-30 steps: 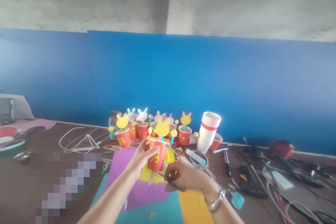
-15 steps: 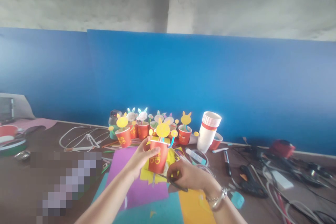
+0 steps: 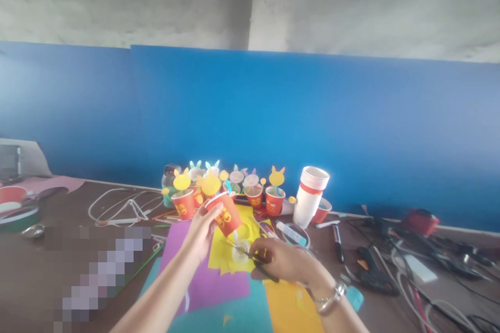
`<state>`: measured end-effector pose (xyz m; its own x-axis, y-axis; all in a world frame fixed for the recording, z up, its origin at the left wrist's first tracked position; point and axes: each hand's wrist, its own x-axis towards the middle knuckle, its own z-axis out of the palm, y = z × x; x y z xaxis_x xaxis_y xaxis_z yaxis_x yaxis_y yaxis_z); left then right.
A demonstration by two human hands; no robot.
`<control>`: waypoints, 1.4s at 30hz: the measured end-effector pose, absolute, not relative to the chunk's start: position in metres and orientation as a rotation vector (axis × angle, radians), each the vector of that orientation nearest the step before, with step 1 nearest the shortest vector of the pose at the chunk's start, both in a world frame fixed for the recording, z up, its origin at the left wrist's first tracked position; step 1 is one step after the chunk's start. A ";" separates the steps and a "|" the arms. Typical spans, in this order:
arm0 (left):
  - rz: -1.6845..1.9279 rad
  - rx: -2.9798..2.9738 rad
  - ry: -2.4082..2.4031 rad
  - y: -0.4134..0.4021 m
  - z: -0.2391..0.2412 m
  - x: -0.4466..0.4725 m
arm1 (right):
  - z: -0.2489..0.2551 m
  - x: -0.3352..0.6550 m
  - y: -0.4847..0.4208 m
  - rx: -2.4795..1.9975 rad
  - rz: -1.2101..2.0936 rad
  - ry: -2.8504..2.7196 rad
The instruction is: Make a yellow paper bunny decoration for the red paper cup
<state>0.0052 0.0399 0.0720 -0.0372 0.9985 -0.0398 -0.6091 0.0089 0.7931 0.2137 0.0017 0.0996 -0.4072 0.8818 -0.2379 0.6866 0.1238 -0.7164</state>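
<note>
My left hand (image 3: 201, 229) is closed round a red paper cup (image 3: 226, 215) with a yellow bunny cut-out (image 3: 211, 184) on a straw; the cup is tilted to the left above yellow paper (image 3: 222, 255). My right hand (image 3: 281, 260) grips dark scissors (image 3: 258, 263), whose tips point at a pale round piece (image 3: 241, 250) on the yellow paper under the cup. Behind stands a row of red cups with bunny cut-outs (image 3: 253, 195).
A stack of white cups (image 3: 310, 192) stands right of the row. Purple (image 3: 183, 250), teal and orange sheets (image 3: 289, 307) lie under my arms. White cables (image 3: 117, 205) lie left, tools and wires (image 3: 394, 265) right. A blue wall board rises behind the table.
My left hand has tipped the red cup over to the left and lifted it a little. The scissors in my right hand have moved in under the cup.
</note>
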 end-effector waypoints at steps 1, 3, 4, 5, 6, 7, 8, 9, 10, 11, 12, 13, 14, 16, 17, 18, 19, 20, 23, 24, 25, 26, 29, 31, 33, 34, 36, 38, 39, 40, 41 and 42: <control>1.503 0.609 0.720 0.041 0.073 0.004 | 0.100 0.215 0.002 -1.552 1.169 -2.131; 1.571 0.496 0.640 0.043 0.075 0.002 | 0.098 0.217 0.004 -1.505 1.281 -2.043; 1.605 0.452 0.614 0.044 0.076 0.002 | 0.096 0.217 0.005 -1.459 1.362 -1.988; 1.645 0.416 0.599 0.045 0.077 0.001 | 0.092 0.216 0.005 -1.413 1.450 -1.925; 1.691 0.386 0.592 0.045 0.078 0.001 | 0.089 0.214 0.005 -1.375 1.512 -1.885; 1.735 0.364 0.588 0.046 0.079 0.001 | 0.086 0.211 0.005 -1.331 1.567 -1.858; 1.775 0.346 0.586 0.046 0.079 0.001 | 0.083 0.207 0.004 -1.270 1.625 -1.829; 1.811 0.334 0.589 0.046 0.078 0.002 | 0.081 0.202 0.002 -1.183 1.698 -1.784; 1.839 0.328 0.594 0.047 0.078 0.003 | 0.079 0.196 0.000 -1.082 1.775 -1.700; 1.862 0.329 0.600 0.047 0.077 0.005 | 0.078 0.190 -0.002 -1.005 1.835 -1.594; 1.876 0.341 0.605 0.046 0.075 0.007 | 0.076 0.184 -0.004 -0.954 1.877 -1.477; 1.885 0.362 0.606 0.046 0.073 0.009 | 0.075 0.178 -0.006 -0.931 1.885 -1.372; 1.890 0.389 0.601 0.045 0.071 0.012 | 0.074 0.173 -0.007 -0.921 1.865 -1.283; 1.887 0.442 0.591 0.042 0.068 0.018 | 0.072 0.163 -0.010 -0.921 1.796 -1.181; 1.880 0.459 0.591 0.040 0.066 0.022 | 0.071 0.159 -0.011 -0.928 1.756 -1.161; 1.870 0.468 0.597 0.037 0.064 0.025 | 0.070 0.156 -0.012 -0.938 1.717 -1.153; 1.856 0.479 0.601 0.035 0.062 0.029 | 0.068 0.153 -0.013 -0.950 1.677 -1.151; 1.838 0.499 0.602 0.032 0.060 0.032 | 0.067 0.150 -0.014 -0.964 1.639 -1.147; 1.808 0.525 0.610 0.026 0.057 0.040 | 0.063 0.144 -0.016 -1.011 1.556 -1.134; 1.798 0.528 0.608 0.024 0.056 0.041 | 0.062 0.142 -0.016 -1.024 1.535 -1.135; 1.788 0.531 0.603 0.023 0.056 0.043 | 0.061 0.142 -0.016 -1.035 1.518 -1.140; 1.777 0.535 0.599 0.022 0.055 0.044 | 0.061 0.141 -0.015 -1.046 1.499 -1.145; 1.762 0.520 0.619 0.021 0.055 0.045 | 0.059 0.140 -0.014 -1.071 1.456 -1.149; 1.759 0.513 0.627 0.020 0.054 0.046 | 0.059 0.140 -0.014 -1.090 1.437 -1.151; 1.755 0.517 0.628 0.019 0.054 0.047 | 0.057 0.139 -0.013 -1.107 1.405 -1.149; 1.754 0.520 0.629 0.017 0.054 0.048 | 0.056 0.138 -0.013 -1.115 1.387 -1.145; 1.752 0.515 0.640 0.015 0.056 0.049 | 0.054 0.137 -0.011 -1.134 1.358 -1.139; 1.760 0.491 0.662 0.013 0.057 0.051 | 0.051 0.135 -0.010 -1.152 1.335 -1.137; 1.765 0.477 0.672 0.012 0.057 0.051 | 0.050 0.135 -0.010 -1.159 1.324 -1.134; 1.769 0.461 0.681 0.012 0.057 0.051 | 0.048 0.134 -0.010 -1.165 1.311 -1.130; 1.772 0.446 0.686 0.012 0.057 0.051 | 0.047 0.133 -0.010 -1.168 1.299 -1.125; 1.774 0.435 0.689 0.012 0.057 0.051 | 0.046 0.132 -0.010 -1.170 1.286 -1.118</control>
<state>0.0515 0.0118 0.0572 -0.3045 0.9512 -0.0497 -0.7357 -0.2017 0.6466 0.1325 -0.0100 0.0457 -0.0029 0.9990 -0.0437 -0.0954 -0.0438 -0.9945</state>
